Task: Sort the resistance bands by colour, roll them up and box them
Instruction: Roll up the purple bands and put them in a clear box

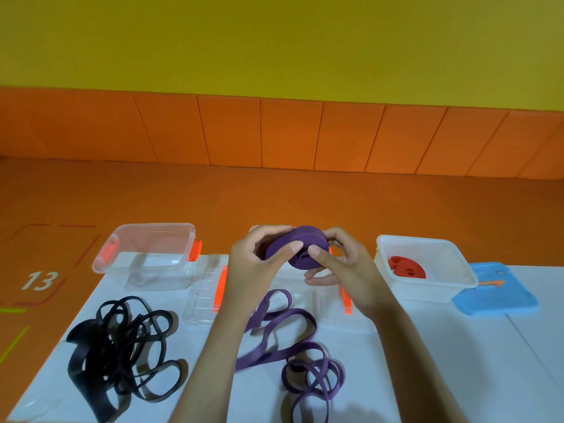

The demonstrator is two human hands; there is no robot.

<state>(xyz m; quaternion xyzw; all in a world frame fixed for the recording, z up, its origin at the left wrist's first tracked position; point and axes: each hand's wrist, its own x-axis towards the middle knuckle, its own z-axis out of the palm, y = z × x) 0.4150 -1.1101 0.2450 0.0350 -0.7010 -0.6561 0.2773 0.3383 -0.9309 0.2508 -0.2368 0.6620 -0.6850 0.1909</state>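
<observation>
A purple roll [297,241] of resistance band is held up above the counter [457,346], near its far edge, between both hands. It is gripped by the left hand [253,264] from one side and the right hand [348,270] from the other. The fingers [317,254] are curled round the coil and both thumbs are pressed on its near face.

Just below, loose purple bands [305,361] are spread on the counter, and a strip appears to trail up towards the roll, so the purple rolling is judged to be only partly done. A tangled heap of black bands [122,352] is left at the near left, not yet rolled.

At the right, a white box [457,279] is seen with one red roll [406,267] inside and its blue lid [494,294] beside it. At the left, a clear box [146,236] with orange latches is set open, and no roll can be made out in it. Two clear lids [204,300] lie flat nearby. What seems to be a third box [252,230] is almost hidden behind the hands, so its contents cannot be told.
</observation>
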